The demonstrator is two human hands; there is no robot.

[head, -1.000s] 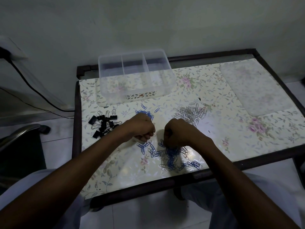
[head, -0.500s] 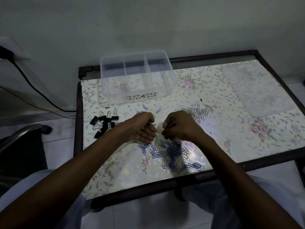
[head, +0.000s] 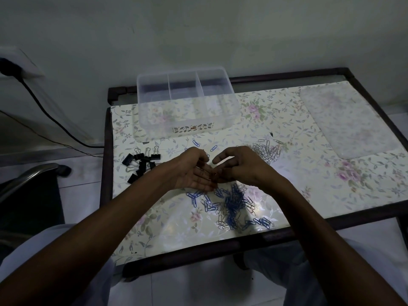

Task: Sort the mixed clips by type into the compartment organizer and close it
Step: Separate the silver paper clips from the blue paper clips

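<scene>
- Binder clips (head: 141, 163), black, lie in a loose heap at the left of the table (head: 309, 195), already apart from the rest.
- Organizer (head: 185, 104), a clear box with three compartments, stands at the far side, left of centre; all three compartments look empty, so no clip is filed yet.
- Left hand (head: 192, 171) is held palm-up with its fingers loosely curled, and a few small clips seem to rest on it; too dim to tell their colour.
- Right hand (head: 240, 166) meets it fingertip to fingertip, fingers spread, apparently picking at or passing a clip; whether it pinches one I cannot tell.
- Blue paper clips (head: 231, 204), tangled with some silver ones, lie just near of the hands.
- Silver paper clips (head: 266, 151) form a separate pile just right of the right hand.
- Lid (head: 348, 120) lies flat at the far right.
- Step in hand, by my reading: splitting the mixed heap by type. Next calls for freeing silver clips from the blue tangle, then carrying each kind to its own compartment.
</scene>
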